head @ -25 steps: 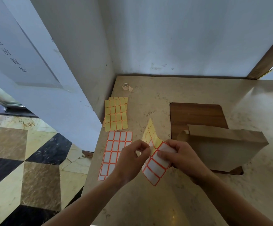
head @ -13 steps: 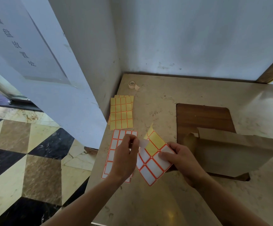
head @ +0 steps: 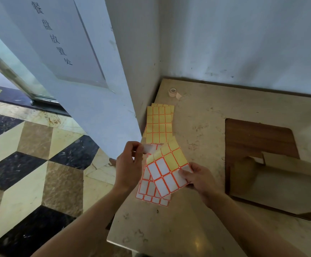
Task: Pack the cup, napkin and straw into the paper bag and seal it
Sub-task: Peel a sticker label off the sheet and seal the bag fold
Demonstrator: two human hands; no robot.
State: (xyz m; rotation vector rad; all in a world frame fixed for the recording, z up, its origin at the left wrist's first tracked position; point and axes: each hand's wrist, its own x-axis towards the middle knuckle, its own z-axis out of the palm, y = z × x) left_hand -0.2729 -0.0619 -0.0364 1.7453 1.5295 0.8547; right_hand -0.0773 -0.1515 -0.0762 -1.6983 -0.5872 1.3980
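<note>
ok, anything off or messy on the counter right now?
Nothing damaged or spilled. The label sheet held by the right hand has its far end peeled bare, showing yellow backing. The left hand pinches one loose white label. The paper bag lies on its side on the wooden board.

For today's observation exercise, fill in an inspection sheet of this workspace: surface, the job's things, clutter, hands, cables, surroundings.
Surface: beige marble counter set into a wall corner, with a dark wooden board on it.
Job's things: paper bag lying on the board, top folded over; cup, napkin and straw not visible. A peeled white label and a partly used label sheet are in the hands.
Clutter: yellow label sheets, another white label sheet lying under the held one, small tape roll near the corner.
Hands: left hand pinches the label; right hand holds the sheet.
Cables: nothing seen.
Surroundings: white walls, a panel with printed characters, patterned tile floor.
</note>
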